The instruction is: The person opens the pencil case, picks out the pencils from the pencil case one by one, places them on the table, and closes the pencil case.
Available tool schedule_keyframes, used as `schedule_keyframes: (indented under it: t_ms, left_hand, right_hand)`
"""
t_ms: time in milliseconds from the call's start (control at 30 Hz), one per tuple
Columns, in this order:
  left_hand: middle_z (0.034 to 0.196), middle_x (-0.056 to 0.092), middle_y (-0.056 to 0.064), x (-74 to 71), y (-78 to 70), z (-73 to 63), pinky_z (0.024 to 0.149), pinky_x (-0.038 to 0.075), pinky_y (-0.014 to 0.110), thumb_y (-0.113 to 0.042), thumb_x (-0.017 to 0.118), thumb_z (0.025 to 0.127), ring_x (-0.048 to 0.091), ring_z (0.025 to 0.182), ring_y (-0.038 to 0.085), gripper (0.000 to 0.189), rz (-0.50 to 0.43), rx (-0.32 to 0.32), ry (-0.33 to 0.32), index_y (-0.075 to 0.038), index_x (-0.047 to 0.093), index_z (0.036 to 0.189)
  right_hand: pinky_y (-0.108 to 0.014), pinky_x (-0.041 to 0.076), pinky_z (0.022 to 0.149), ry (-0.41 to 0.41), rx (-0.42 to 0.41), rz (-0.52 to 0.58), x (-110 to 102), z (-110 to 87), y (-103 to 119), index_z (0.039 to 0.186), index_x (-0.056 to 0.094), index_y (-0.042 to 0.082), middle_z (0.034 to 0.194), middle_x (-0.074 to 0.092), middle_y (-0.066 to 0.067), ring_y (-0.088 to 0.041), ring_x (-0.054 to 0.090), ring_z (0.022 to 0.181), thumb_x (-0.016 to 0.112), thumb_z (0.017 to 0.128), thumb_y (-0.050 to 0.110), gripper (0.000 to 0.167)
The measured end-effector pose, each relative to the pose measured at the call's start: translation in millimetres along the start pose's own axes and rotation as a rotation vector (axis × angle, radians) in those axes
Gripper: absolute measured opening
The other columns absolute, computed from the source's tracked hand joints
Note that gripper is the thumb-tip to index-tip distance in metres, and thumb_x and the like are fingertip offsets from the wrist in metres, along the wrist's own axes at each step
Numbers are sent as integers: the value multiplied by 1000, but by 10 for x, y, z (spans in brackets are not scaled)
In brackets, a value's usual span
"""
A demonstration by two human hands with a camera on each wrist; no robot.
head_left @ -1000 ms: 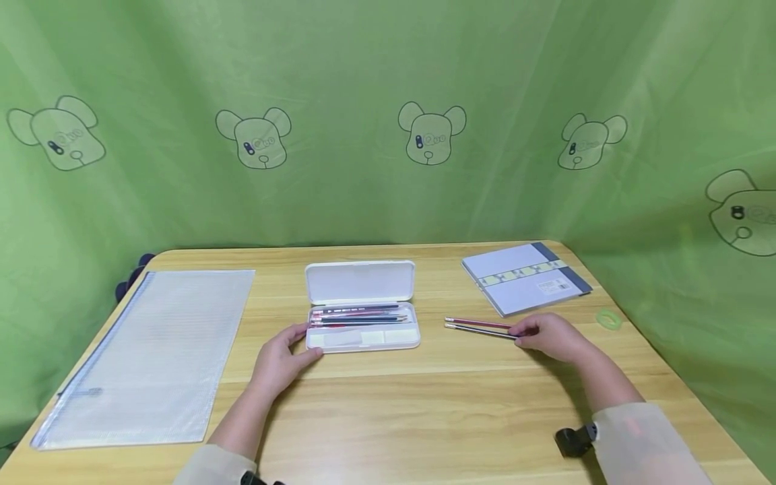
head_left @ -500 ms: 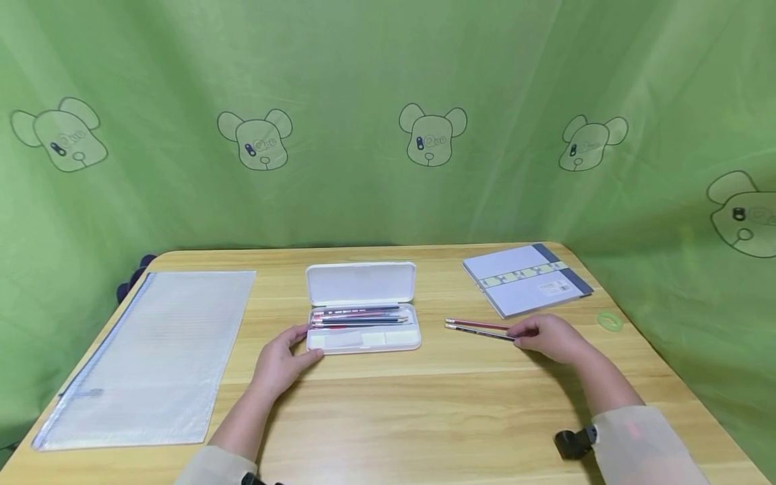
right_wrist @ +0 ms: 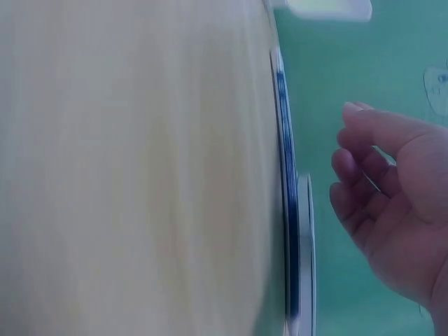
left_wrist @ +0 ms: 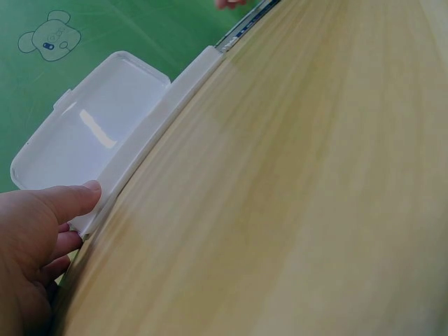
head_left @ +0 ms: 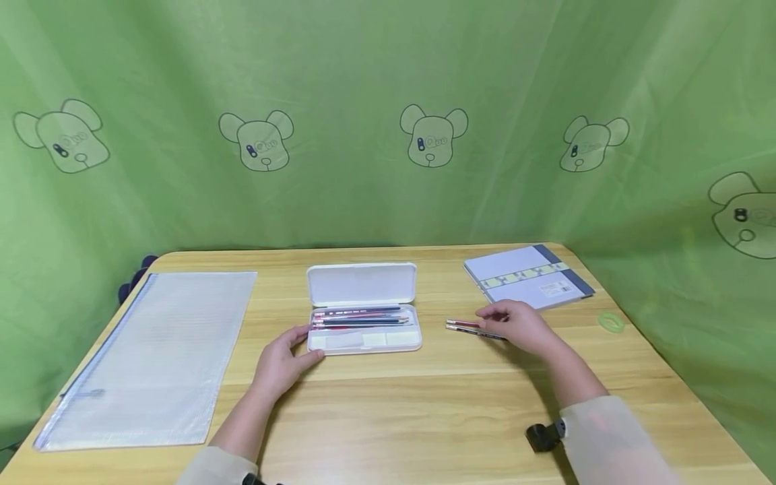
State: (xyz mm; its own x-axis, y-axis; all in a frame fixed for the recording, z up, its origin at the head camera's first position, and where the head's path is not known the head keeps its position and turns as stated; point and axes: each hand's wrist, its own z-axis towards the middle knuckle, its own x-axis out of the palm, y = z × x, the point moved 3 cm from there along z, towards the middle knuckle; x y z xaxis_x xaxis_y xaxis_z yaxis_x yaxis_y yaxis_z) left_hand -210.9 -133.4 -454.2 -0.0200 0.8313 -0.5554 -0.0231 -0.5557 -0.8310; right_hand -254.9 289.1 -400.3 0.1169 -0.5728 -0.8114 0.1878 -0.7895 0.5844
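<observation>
A white pencil case [head_left: 362, 284] lies with its lid raised near the table's middle, several pencils [head_left: 360, 321] inside. My left hand [head_left: 281, 364] holds its left end, thumb at the front corner and fingers round the side, as the left wrist view also shows. To the right, a red pencil [head_left: 463, 323] and a dark pencil [head_left: 469, 331] lie side by side on the wood, eraser ends toward the case. Over their right ends hovers my right hand [head_left: 521, 328], which partly hides them. In the right wrist view its loosely curled fingers [right_wrist: 353, 164] hold nothing, apart from the dark pencil [right_wrist: 285, 140].
A pale zip pouch [head_left: 151, 357] lies flat on the left of the wooden table [head_left: 412, 417]. At the back right is a light purple notebook [head_left: 515, 269] with a patterned band. A small green ring [head_left: 610, 322] sits by the right edge. Green curtain [head_left: 345, 202] hangs behind.
My right hand has let go of the two pencils' right ends and moved left and up over them. The left hand and the pencil case stay in place.
</observation>
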Motion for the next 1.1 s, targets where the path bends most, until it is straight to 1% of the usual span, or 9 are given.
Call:
schedule_keyframes:
  t_ms: [200,433,633,767,900,967,1100]
  left_hand:
    - [135,61,17,5,5,3,118,32,53,-23,77,83,46,137,37,58,3,-3,1,-1,56,134]
    - [135,61,17,-1,2,3,118,32,52,-23,77,83,46,136,37,58,2,4,-2,-1,57,133]
    - [134,61,16,1,-1,1,118,33,51,-24,77,83,47,136,36,58,-2,3,-4,-2,57,133]
    - [134,62,16,1,5,0,118,33,51,-25,77,83,48,135,36,57,5,4,-7,-2,58,132]
    - [134,62,17,4,3,-3,118,32,51,-25,77,83,48,136,36,58,-8,-3,-5,-2,58,133]
    - [134,62,17,7,6,-2,118,32,51,-25,77,83,47,136,36,58,-14,-7,-4,-2,58,133]
    - [134,62,16,8,1,-1,118,32,51,-25,77,83,48,136,35,57,-14,-8,-7,-2,58,132]
  right_hand:
    - [-29,51,78,33,-29,66,217,179,247,114,70,3,98,70,-8,-17,60,90,69,91,20,29]
    - [-30,51,82,56,-63,133,485,354,558,110,72,6,101,70,-7,-17,60,91,69,90,17,24]
    - [-27,50,75,91,-90,179,679,485,800,108,73,5,96,69,-6,-16,57,86,70,89,13,21]
    - [-27,51,76,109,-111,168,779,565,918,106,74,5,95,69,-6,-15,57,86,71,87,12,20]
    - [-34,55,87,125,-129,141,868,640,1008,104,74,5,99,72,-7,-17,62,92,72,87,12,19]
    - [-38,55,92,137,-125,118,910,673,1045,104,74,6,101,73,-6,-18,64,96,72,87,12,18]
    - [-41,53,97,178,-107,49,964,727,1120,104,74,9,102,74,-4,-19,65,100,71,87,12,17]
